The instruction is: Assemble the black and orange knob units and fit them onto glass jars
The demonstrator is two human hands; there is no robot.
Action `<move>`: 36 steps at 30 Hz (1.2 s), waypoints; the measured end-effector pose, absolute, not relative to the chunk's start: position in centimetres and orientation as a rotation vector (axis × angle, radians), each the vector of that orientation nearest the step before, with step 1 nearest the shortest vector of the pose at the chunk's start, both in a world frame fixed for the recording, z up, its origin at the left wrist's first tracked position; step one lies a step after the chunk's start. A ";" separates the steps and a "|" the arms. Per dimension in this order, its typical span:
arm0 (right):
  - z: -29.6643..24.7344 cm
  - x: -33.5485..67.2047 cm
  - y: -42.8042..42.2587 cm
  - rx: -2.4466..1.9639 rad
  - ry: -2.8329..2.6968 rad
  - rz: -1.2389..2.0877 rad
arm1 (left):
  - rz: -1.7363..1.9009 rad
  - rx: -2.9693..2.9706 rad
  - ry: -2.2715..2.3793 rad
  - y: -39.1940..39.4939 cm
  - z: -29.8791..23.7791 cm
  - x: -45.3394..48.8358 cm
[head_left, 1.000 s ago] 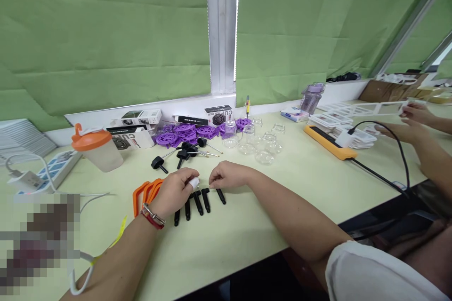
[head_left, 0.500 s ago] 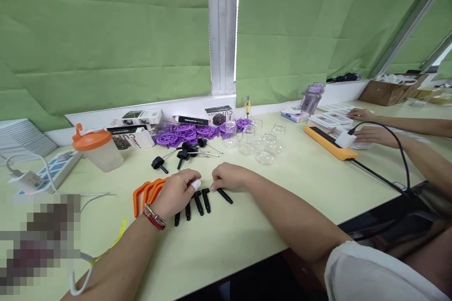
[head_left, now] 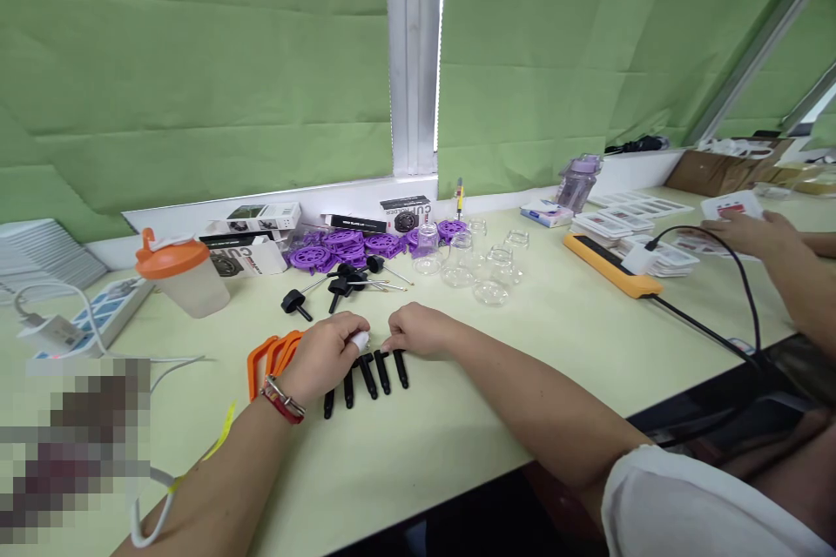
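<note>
Several short black rods (head_left: 366, 379) lie side by side on the pale green table (head_left: 457, 444) in front of me. My left hand (head_left: 323, 355), with a red bracelet and a white cot on one finger, rests curled over the left rods. My right hand (head_left: 418, 331) is curled with its fingertips on the top of the rightmost black rod (head_left: 401, 368). Orange plastic hooks (head_left: 267, 357) lie stacked just left of my left hand.
Behind the hands lie black knobbed pins (head_left: 340, 283), purple discs (head_left: 340, 248), clear glass jars (head_left: 487, 265), boxes and an orange-lidded shaker cup (head_left: 179, 274). A power strip (head_left: 97, 313) sits far left, a yellow one (head_left: 610, 265) right. Another person's hand (head_left: 751, 231) holds a card.
My right hand swung the rightmost black rod from slanting out to the right into line beside the others. The other person's hands moved and one lifted a card.
</note>
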State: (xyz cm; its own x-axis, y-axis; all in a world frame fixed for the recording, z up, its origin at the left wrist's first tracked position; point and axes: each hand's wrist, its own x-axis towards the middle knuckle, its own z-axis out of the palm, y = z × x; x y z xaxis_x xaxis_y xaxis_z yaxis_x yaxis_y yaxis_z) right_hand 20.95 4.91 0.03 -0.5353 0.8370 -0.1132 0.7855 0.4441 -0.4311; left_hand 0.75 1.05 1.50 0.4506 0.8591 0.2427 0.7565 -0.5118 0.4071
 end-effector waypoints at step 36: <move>-0.9 17.9 -0.9 -0.460 -2.965 0.154 | 1.004 2.180 1.848 2.7 1.1 -1.1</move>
State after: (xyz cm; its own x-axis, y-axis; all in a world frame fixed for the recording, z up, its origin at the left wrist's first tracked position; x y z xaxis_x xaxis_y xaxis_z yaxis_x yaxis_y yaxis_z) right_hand 17.90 -0.91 -0.90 -0.9440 0.3075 0.1193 0.2935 0.9482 -0.1214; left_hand -1.13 2.71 1.14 0.0389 0.9127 0.4069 0.8383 -0.2514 0.4839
